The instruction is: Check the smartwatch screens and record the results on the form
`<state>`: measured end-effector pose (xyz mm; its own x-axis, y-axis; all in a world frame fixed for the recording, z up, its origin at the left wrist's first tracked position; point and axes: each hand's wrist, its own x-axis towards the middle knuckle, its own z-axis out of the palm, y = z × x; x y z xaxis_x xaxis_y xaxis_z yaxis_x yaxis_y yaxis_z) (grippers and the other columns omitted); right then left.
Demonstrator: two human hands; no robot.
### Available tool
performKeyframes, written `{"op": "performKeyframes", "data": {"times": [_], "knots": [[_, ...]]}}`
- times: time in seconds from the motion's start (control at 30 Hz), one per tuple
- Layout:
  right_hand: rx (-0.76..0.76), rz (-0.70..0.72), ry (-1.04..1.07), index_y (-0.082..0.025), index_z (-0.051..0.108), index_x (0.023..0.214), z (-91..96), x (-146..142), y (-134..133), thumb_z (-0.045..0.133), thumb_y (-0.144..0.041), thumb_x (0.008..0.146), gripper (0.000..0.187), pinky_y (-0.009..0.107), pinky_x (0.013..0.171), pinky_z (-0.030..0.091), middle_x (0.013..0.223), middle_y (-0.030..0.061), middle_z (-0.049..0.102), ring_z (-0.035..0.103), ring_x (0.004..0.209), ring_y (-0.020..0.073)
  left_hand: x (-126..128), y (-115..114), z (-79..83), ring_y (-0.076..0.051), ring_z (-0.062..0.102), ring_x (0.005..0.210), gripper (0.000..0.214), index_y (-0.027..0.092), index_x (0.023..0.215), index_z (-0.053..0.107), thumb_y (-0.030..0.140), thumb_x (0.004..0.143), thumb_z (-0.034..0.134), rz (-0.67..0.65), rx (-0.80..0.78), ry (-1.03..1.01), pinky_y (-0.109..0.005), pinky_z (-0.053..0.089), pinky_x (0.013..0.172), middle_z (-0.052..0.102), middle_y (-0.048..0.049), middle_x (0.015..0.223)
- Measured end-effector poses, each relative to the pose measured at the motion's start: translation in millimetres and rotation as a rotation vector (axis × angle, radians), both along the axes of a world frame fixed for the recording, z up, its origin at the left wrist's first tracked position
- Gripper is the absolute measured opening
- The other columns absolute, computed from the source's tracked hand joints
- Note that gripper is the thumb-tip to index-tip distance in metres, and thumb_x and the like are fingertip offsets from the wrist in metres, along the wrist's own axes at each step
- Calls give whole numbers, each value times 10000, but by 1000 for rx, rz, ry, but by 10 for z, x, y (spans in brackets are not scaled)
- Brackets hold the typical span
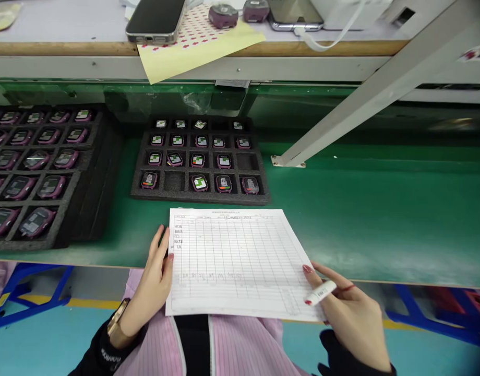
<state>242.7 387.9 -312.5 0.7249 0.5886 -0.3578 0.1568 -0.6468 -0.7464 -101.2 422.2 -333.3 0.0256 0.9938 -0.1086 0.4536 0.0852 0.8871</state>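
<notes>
A printed paper form (240, 256) with a grid and some handwriting lies at the front edge of the green bench, tilted slightly toward me. At its left edge, my left hand (156, 282) has the thumb on the sheet and its fingers along the side. My right hand (351, 313) grips the lower right edge, thumb on top, other fingers partly hidden. Across that thumb lies a short white tube (322, 292) with dark lettering and a red end; its kind is unclear. Beyond the form sits a black foam tray (201, 197) of purple-cased smartwatches (200, 183), with some slots bare.
Stacked foam trays (87, 198) of similar watches stand at left. A slanted white post (342, 99) is fixed to the green bench (381, 219) at right. The shelf (68, 26) above holds a phone (156, 21), a yellow sheet (193, 57) and a white cable (337, 42).
</notes>
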Motion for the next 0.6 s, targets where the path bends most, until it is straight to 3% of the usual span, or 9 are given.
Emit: {"op": "performKeyframes", "data": {"times": [0.07, 0.17, 0.33, 0.47, 0.6], "knots": [[-46, -1, 43, -237, 819, 913, -44, 48, -23, 883, -651, 457, 620, 312, 281, 315, 483, 25, 565, 430, 372, 193, 4, -38, -23, -264, 218, 1565, 556, 367, 1591, 296, 381, 1044, 398, -26, -30, 40, -494, 326, 1245, 183, -25, 1707], [-44, 13, 75, -210, 814, 983, -84, 55, 15, 887, -648, 490, 664, 284, 286, 290, 503, 24, 577, 413, 376, 170, -2, -26, -39, -242, 216, 1565, 565, 359, 1609, 238, 346, 1056, 353, -80, -31, 75, -462, 285, 1265, 194, -24, 1705], [81, 40, -35, -137, 794, 950, -74, -8, 285, 828, -604, 608, 579, 252, 322, 259, 486, 19, 553, 383, 378, 133, -18, 309, -32, -238, 260, 1550, 575, 280, 1610, 268, 265, 1041, 349, -177, 89, 141, -422, 260, 1278, 267, -61, 1682], [135, 153, -85, -87, 776, 966, -141, 99, 560, 775, -609, 663, 604, 242, 357, 279, 491, 7, 524, 398, 409, 127, 65, 614, -58, -239, 268, 1546, 581, 240, 1602, 281, 233, 1027, 363, -222, 96, 174, -419, 303, 1264, 266, -90, 1679], [151, 314, -278, -88, 772, 911, -124, 286, 773, 686, -710, 695, 664, 262, 378, 274, 453, 2, 482, 396, 392, 138, 177, 647, -131, -264, 274, 1545, 546, 270, 1590, 299, 248, 1047, 354, -189, 200, 262, -474, 341, 1250, 218, -95, 1693]]}}
